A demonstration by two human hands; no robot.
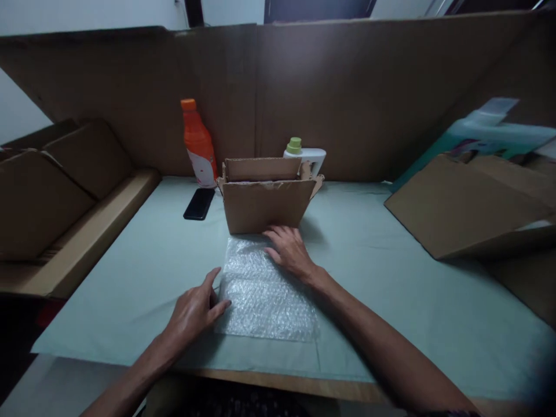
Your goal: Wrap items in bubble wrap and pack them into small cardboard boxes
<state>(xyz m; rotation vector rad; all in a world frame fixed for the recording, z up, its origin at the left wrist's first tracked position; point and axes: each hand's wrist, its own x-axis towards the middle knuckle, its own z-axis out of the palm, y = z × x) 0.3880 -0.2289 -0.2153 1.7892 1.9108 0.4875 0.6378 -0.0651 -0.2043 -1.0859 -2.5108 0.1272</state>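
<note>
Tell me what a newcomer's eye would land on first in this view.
The sheet of bubble wrap lying flat at the middle of the pale green table, with the left hand at its left edge and the right hand pressing its far end. Just behind stands a small open cardboard box. The bright orange bottle at the back left stands out too.

Two bare forearms and hands, seen from the head camera.
The left hand and right hand wear no gloves, rings or watch; no sleeves cover either forearm.
</note>
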